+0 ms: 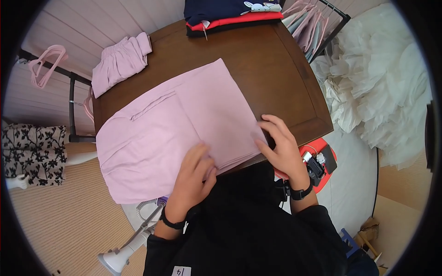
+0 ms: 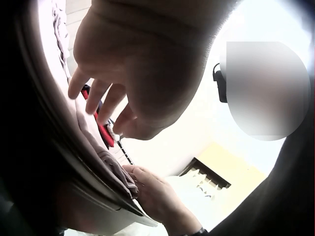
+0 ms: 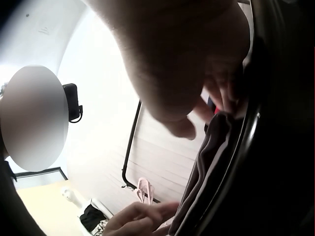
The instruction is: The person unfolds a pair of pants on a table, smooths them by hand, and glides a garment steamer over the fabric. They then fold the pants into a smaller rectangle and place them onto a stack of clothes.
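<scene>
A pink garment lies folded flat on a brown wooden table, its left part hanging over the table's side. My left hand rests on its near edge with fingers straight. In the left wrist view the left hand hangs over the cloth, fingertips down. My right hand touches the fold's near right corner with spread fingers. In the right wrist view the right hand has its fingertips on the cloth edge and its thumb off it.
A second folded pink piece lies at the table's far left. A dark blue and red clothes stack sits at the far edge. White tulle and a clothes rack stand at the right. A red item lies on the floor.
</scene>
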A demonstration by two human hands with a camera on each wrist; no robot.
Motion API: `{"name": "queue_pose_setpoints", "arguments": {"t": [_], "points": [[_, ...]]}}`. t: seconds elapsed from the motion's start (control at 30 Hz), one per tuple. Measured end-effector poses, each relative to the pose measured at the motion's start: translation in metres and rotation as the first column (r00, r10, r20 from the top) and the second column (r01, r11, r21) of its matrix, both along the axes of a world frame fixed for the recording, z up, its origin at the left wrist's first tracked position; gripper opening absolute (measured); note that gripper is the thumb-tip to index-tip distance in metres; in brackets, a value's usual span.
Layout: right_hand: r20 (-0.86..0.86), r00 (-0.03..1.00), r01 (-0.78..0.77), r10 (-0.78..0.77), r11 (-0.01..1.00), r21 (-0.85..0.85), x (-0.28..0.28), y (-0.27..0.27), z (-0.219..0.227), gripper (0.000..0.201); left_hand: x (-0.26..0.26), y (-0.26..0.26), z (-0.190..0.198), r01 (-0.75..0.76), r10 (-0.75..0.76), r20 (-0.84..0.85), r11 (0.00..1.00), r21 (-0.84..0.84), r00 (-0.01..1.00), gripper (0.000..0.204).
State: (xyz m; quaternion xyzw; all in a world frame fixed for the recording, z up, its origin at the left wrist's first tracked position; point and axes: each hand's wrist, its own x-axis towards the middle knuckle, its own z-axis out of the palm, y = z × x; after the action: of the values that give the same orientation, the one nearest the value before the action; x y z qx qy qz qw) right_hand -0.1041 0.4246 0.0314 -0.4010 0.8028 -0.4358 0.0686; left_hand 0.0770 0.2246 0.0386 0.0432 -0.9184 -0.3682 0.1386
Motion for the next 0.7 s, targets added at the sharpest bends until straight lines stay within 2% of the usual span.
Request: {"name": "queue_pose_setpoints", "arguments": {"t": [0.03, 0.07, 0.1, 0.13, 0.17, 0.2, 0.27, 0.37, 0.53, 0.7], "points": [[0.006, 0.993, 0.121, -0.121, 0.993, -0.007, 0.002, -0.008, 0.002, 0.039, -0.003, 0.002, 0.002, -0.007, 0.007, -0.001, 1.0, -0.001, 1.0, 0.03], [0.005, 0.993, 0.114, -0.114, 0.993, -0.009, 0.003, -0.013, 0.004, 0.039, -0.008, 0.004, 0.005, -0.052, 0.06, 0.083, 0.993, -0.102, 0.995, 0.037], [-0.033, 0.992, 0.126, -0.124, 0.99, 0.059, 0.003, -0.019, 0.007, 0.044, -0.01, 0.006, 0.006, -0.088, 0.123, 0.161, 0.975, -0.205, 0.979, 0.044], [-0.071, 0.989, 0.138, -0.13, 0.982, 0.126, 0.003, -0.023, 0.009, 0.05, -0.009, 0.007, 0.003, -0.097, 0.131, 0.161, 0.973, -0.208, 0.978, 0.044], [-0.069, 0.99, 0.13, -0.122, 0.984, 0.123, 0.001, -0.025, 0.011, 0.05, -0.008, 0.006, -0.004, -0.058, 0.11, 0.191, 0.964, -0.258, 0.975, 0.049], [-0.035, 0.997, 0.077, -0.072, 0.979, 0.188, -0.001, -0.026, 0.013, 0.047, -0.008, 0.006, -0.007, -0.015, 0.088, 0.224, 0.952, -0.307, 0.971, 0.053], [0.004, 1.0, 0.017, -0.019, 0.969, 0.245, -0.006, -0.026, 0.014, 0.045, -0.009, 0.007, -0.005, -0.014, 0.089, 0.241, 0.955, -0.295, 0.966, 0.052], [0.038, 0.998, -0.056, 0.051, 0.985, 0.162, -0.013, -0.024, 0.012, 0.039, -0.013, 0.006, -0.003, 0.001, 0.08, 0.274, 0.96, -0.281, 0.958, 0.052], [0.051, 0.999, -0.021, 0.014, 0.989, 0.145, -0.025, -0.018, 0.013, 0.034, -0.03, 0.008, -0.004, 0.03, 0.059, 0.296, 0.958, -0.287, 0.953, 0.054], [0.033, 0.999, 0.025, -0.029, 0.991, 0.129, -0.046, -0.004, 0.007, 0.036, -0.056, 0.017, -0.011, 0.059, 0.014, 0.259, 0.96, -0.273, 0.966, 0.054]]}}
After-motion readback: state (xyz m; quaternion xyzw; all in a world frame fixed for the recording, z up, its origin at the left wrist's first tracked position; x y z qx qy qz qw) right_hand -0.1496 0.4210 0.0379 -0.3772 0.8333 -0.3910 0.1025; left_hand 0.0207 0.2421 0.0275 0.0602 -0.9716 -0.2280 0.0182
